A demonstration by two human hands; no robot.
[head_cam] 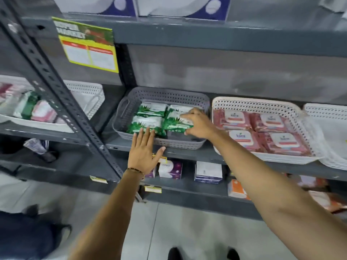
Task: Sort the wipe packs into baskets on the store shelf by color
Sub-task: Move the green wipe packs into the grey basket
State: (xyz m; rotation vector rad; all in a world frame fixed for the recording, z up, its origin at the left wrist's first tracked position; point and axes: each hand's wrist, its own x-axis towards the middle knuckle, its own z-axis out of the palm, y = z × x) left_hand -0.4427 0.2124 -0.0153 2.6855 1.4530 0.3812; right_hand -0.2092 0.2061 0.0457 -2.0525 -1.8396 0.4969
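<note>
Right hand [197,123] grips a green pack [176,122] inside the grey basket [165,94], among other green packs. Left hand [143,152] spread flat, empty, at the basket's front rim. Pink packs [262,128] fill the white basket [262,104] just beside, same shelf [206,154].

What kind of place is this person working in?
Most likely a shop aisle: grey metal shelving holds baskets of packaged wipes, green packs in a grey basket and pink packs beside them, with yellow price tags on the shelf edges.
</note>
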